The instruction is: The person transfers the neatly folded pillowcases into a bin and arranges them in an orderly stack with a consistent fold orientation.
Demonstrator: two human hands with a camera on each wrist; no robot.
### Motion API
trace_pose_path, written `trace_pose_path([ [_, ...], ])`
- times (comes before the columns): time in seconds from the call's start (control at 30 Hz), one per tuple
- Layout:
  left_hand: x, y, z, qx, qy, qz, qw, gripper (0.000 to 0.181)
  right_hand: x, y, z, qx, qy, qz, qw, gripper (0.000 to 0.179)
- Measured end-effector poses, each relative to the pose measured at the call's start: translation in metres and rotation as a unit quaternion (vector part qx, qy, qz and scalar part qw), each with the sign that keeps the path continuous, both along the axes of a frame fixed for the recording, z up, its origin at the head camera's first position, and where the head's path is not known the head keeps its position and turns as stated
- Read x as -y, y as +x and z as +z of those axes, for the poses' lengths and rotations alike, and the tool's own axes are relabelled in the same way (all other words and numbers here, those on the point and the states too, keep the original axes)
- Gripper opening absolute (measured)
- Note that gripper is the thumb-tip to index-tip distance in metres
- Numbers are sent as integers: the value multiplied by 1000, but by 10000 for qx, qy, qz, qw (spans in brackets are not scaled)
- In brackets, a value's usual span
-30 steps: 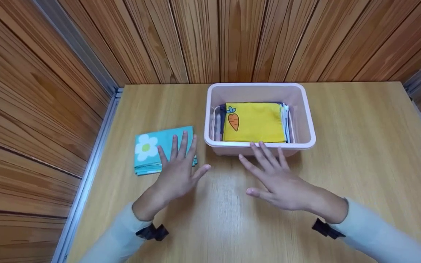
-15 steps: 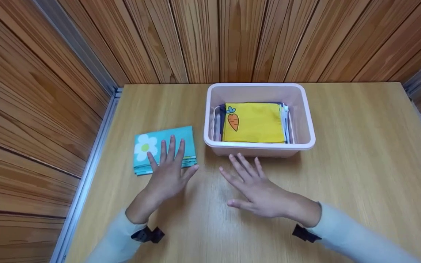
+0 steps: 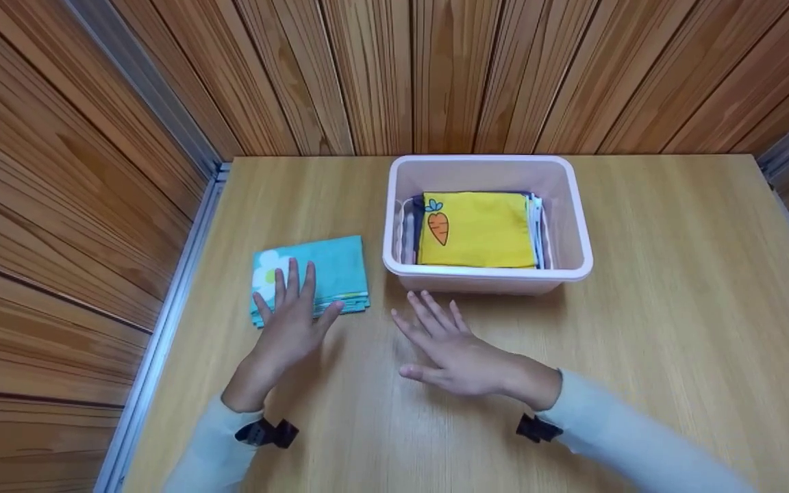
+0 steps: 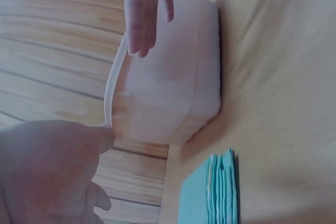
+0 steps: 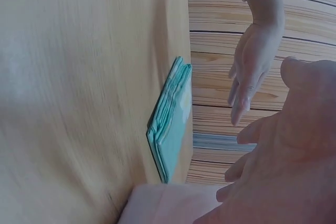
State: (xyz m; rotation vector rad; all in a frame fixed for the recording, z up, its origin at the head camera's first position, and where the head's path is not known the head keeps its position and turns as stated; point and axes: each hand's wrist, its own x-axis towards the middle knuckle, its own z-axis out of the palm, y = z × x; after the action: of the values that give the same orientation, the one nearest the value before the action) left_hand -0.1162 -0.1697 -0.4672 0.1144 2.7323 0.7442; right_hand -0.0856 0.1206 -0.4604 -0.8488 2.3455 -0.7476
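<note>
A folded turquoise cloth [image 3: 336, 267] with a white flower print lies on the table, left of a pale pink plastic bin [image 3: 490, 281]. My left hand [image 3: 288, 329], fingers spread, hovers over the near left part of the cloth and hides some of the flower. In the right wrist view a gap shows between the left hand [image 5: 257, 56] and the folded cloth [image 5: 170, 119]. My right hand [image 3: 459, 359] is in front of the bin, fingers spread and holding nothing. Inside the bin, a yellow folded cloth [image 3: 480, 229] with a carrot print lies on top of other folded cloths.
The wooden table [image 3: 668, 308] reaches back to a plank wall [image 3: 449, 75]. Another plank wall [image 3: 59, 205] with a metal rail [image 3: 161, 363] bounds the left side. The bin stands close to the back edge.
Both hands have moved left. The left one went from the cloth's right part towards its flower, and the right one drew back from the bin's rim. The cloth and bin stayed put.
</note>
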Motion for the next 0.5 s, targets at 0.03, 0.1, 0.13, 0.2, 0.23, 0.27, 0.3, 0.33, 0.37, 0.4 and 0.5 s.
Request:
trace_pose_path([
  [0.03, 2, -1, -1, 7, 32, 37, 10000, 91, 3, -1, -1, 19, -13, 11, 10000, 83],
  [0.1, 6, -2, -3, 31, 110, 82, 9999, 90, 7, -3, -3, 50, -76, 35, 10000, 82],
  [0.13, 8, -2, -3, 43, 159, 100, 9998, 90, 9, -4, -4, 71, -91, 29, 9999, 83],
  [0.2, 11, -4, -4, 44, 214, 125, 9997, 88, 13, -6, -5, 136, -130, 2, 9998, 82],
  [0.23, 13, -4, -5, 41, 238, 128, 9996, 88, 14, -7, -6, 166, -150, -14, 9997, 82],
  [0.27, 15, -5, -5, 46, 252, 132, 9996, 89, 16, -8, -6, 197, -170, -38, 9997, 82],
  [0.3, 17, -6, -5, 46, 258, 155, 9995, 88, 17, -10, -8, 231, -187, -68, 9995, 82],
  [0.33, 19, -6, -6, 38, 255, 171, 9995, 88, 19, -11, -9, 264, -205, -94, 9994, 81],
  [0.37, 22, -7, -6, 34, 242, 193, 9995, 89, 20, -13, -10, 300, -236, -114, 9992, 81],
  [0.4, 24, -7, -6, 33, 251, 230, 9994, 90, 22, -15, -12, 347, -267, -137, 9989, 80],
  [0.5, 31, -10, -9, 20, 336, 366, 9988, 89, 29, -22, -17, 557, -343, -235, 9976, 80],
])
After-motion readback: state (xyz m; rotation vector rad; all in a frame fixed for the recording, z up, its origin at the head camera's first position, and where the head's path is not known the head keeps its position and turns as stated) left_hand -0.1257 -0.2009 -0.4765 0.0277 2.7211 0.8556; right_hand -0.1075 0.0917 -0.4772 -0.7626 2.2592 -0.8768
